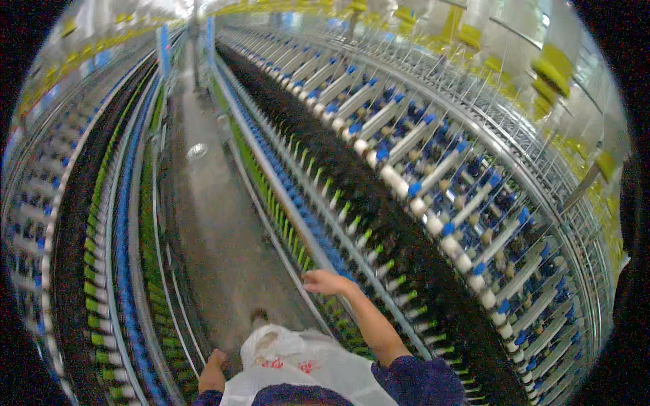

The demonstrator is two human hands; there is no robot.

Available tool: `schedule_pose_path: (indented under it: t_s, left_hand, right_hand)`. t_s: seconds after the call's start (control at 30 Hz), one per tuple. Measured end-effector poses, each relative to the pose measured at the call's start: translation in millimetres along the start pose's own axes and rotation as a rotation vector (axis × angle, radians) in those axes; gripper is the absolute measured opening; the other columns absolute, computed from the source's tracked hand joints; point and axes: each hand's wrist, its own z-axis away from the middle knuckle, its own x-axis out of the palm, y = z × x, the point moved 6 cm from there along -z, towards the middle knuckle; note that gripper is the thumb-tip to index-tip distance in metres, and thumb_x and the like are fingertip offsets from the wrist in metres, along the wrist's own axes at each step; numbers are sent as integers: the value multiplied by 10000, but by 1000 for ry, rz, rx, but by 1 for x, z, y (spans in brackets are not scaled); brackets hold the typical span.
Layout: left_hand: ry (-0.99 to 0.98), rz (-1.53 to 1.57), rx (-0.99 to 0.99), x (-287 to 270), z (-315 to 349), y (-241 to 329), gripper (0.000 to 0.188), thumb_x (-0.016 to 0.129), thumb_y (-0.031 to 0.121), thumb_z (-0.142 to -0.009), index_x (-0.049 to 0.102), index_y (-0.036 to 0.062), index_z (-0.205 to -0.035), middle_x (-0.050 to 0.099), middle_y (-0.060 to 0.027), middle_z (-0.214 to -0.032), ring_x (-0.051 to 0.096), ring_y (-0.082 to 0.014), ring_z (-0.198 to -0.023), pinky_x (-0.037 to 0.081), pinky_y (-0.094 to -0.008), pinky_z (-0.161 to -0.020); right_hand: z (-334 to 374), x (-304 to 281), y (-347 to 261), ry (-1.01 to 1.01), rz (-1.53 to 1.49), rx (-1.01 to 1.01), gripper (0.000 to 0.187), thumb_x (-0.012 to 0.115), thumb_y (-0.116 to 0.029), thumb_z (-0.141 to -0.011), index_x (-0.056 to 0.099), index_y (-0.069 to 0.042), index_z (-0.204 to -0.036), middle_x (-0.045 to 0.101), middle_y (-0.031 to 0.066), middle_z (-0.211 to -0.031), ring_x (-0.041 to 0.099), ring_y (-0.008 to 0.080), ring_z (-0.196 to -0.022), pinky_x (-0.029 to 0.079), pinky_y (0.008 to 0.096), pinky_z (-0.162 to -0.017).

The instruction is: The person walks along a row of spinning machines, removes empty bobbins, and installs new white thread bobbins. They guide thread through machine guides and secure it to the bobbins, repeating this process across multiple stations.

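My right hand (325, 282) is held out over the near side of the spinning machine on the right, close to its metal rail (308, 240). Its fingers are loosely bent and a little apart, with nothing visible in them. Below that hand runs a row of green bobbins (288, 227). Low at my left side hangs my left hand (215, 364), beside the rail of the left machine; its fingers are blurred and partly turned away. A white apron (308, 358) with red print covers my front.
A grey aisle floor (227, 230) runs ahead between two long machines, with a round pale object (197, 151) on it. Along the right machine stand green-and-white spindles (365, 237) and white rollers (393, 179). Yellow-and-white bobbins (552, 68) hang overhead. The left machine carries similar spindles (101, 325).
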Motion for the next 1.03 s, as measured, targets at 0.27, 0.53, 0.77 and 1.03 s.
schedule_pose_path:
  t_s: [0.27,0.53,0.77,1.03]
  left_hand:
    - [38,-541,1193,42,18,658,325,579,331,-831,657,16,-826,634,-183,-698,623,-368,-719,476,-452,-643]
    - [-518,45,2274,200,441,971,303,507,275,-923,649,21,-1003,666,-162,-932,648,-263,-827,498,-324,-734]
    - [-137,757,2644,250,596,1119,224,481,121,-876,565,13,-1054,618,-183,-992,595,-324,-977,476,-445,-825]
    - [-224,-247,2277,442,432,1261,326,631,308,-792,639,27,-956,617,-262,-1005,600,-378,-976,477,-424,-849]
  right_hand:
    - [4,-369,22,1300,-188,74,184,595,-149,-881,632,-18,-1004,657,35,-879,612,131,-781,494,281,-731]
    - [89,-706,67,1894,-442,-151,599,580,-393,-881,427,33,-1273,524,168,-1204,491,258,-1115,397,337,-918]
    - [124,-804,-17,1987,561,226,699,767,-415,-647,520,50,-1108,585,215,-1081,588,330,-968,474,407,-812]
    - [150,-803,-39,1840,330,121,395,687,-207,-737,588,-17,-1069,649,168,-997,638,311,-879,513,421,-743]
